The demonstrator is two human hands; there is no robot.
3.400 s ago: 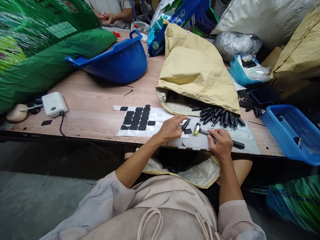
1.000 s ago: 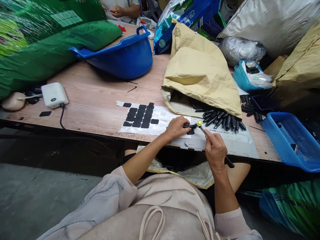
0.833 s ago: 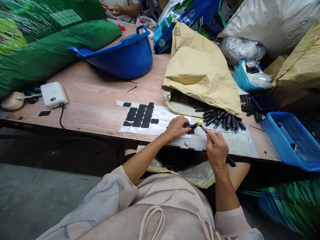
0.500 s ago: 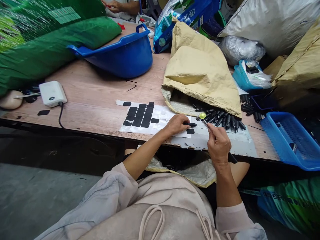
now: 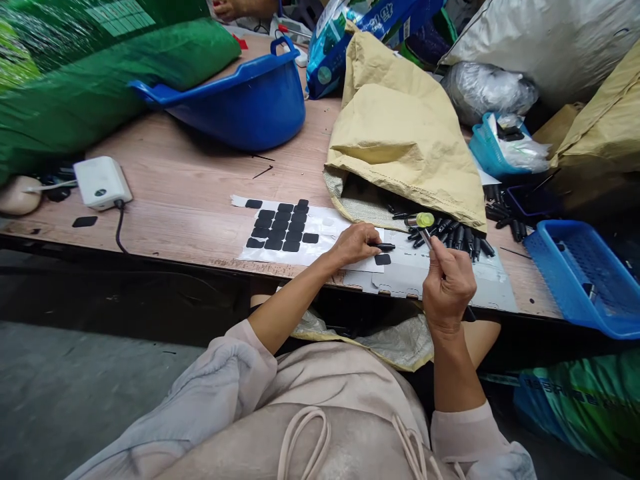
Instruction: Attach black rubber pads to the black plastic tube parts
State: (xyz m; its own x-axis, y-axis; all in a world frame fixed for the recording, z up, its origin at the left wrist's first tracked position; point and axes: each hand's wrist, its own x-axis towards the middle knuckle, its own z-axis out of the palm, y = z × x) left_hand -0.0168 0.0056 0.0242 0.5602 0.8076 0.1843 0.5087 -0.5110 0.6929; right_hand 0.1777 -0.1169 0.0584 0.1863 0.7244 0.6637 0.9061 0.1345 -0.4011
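My left hand (image 5: 354,244) is closed on a small black pen-like part (image 5: 385,246), held low over the white sheet at the table's front edge. My right hand (image 5: 449,285) grips the shaft of a small hammer (image 5: 423,220) with a yellowish face. Its head hangs right of the black part and apart from it, in front of a pile of similar black parts (image 5: 457,239). Rounded black pads (image 5: 277,235) sit in rows on the white sheet (image 5: 320,252) to the left. A single pad (image 5: 383,260) lies just below the left hand's part.
A tan sack (image 5: 400,120) lies with its mouth toward the black parts. A blue basin (image 5: 240,107) stands behind the sheet, and a blue basket (image 5: 580,280) is at the right edge. A white box with a cord (image 5: 103,183) rests at left. Another person's hand (image 5: 227,9) shows at the far side.
The hammer has risen and moved right, away from the black part, with my right hand shifting right. My left hand keeps the part in almost the same place.
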